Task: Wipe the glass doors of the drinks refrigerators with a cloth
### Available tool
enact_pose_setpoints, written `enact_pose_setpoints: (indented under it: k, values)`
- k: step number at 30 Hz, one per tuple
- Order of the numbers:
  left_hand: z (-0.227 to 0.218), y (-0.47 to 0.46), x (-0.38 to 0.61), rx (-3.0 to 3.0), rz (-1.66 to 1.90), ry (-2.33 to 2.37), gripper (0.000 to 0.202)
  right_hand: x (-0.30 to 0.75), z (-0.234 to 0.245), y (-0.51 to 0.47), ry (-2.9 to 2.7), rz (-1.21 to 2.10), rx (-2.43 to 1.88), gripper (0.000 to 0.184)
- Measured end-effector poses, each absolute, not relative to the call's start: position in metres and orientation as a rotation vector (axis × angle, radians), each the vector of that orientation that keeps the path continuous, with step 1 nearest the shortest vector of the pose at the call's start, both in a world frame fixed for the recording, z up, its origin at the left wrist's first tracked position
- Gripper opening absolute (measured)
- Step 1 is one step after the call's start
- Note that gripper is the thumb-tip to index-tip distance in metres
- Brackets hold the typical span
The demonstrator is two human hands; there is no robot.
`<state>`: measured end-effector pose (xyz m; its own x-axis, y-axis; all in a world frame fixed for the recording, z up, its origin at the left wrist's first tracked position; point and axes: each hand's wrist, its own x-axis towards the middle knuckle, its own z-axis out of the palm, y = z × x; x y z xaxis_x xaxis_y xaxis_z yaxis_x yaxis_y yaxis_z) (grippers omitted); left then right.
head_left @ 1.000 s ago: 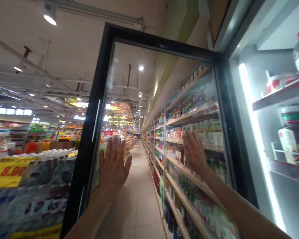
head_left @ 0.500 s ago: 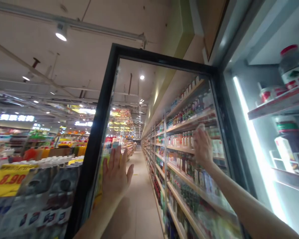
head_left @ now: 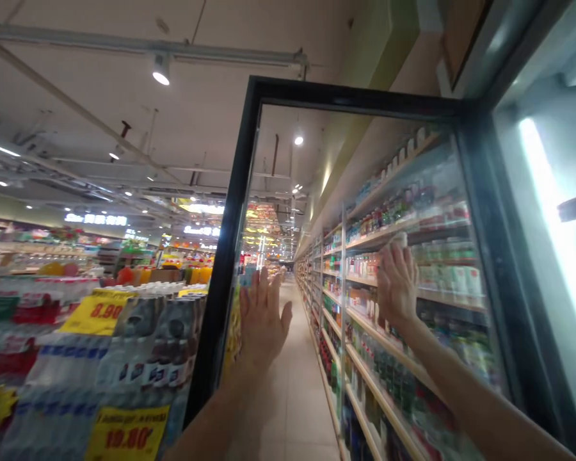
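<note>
A black-framed glass door [head_left: 365,99] stands swung open in front of me, with the aisle visible through its pane. Near the pane's left side, my left hand [head_left: 264,317] is raised flat with fingers spread, its palm apparently against the glass. My right hand [head_left: 397,288] is farther right, its fingers together and pressed toward the pane. At its fingertips shows a small white wad [head_left: 399,239] that looks like a cloth or tissue. Most of it is hidden under the hand, and blur hides its exact kind.
On the right is the lit cooler interior [head_left: 557,256] with a bright light strip. Shelves of bottles [head_left: 365,240] run along the aisle behind the glass. Stacked bottle packs [head_left: 144,371] with yellow price signs [head_left: 127,435] stand at left. Pale floor [head_left: 288,384] stretches ahead.
The view has turned left, so the door appears farther right and less of the cooler shows. Relative to the door, my right hand has moved left with the white wad; my left hand stays put.
</note>
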<state>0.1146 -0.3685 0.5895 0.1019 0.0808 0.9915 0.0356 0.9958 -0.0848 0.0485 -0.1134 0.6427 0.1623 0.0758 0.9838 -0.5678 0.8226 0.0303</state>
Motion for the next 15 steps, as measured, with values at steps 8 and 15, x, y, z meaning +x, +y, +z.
enact_pose_setpoints:
  k: [8,15]
  values:
    - [0.625,-0.245,0.095,-0.643,-0.082,-1.405,0.045,0.073,0.603,-0.158,-1.302,1.088,1.053,0.055]
    - [0.633,-0.244,0.093,-0.442,0.164,-1.511,0.046,0.036,0.607,-0.048,-1.401,0.424,0.279,0.058]
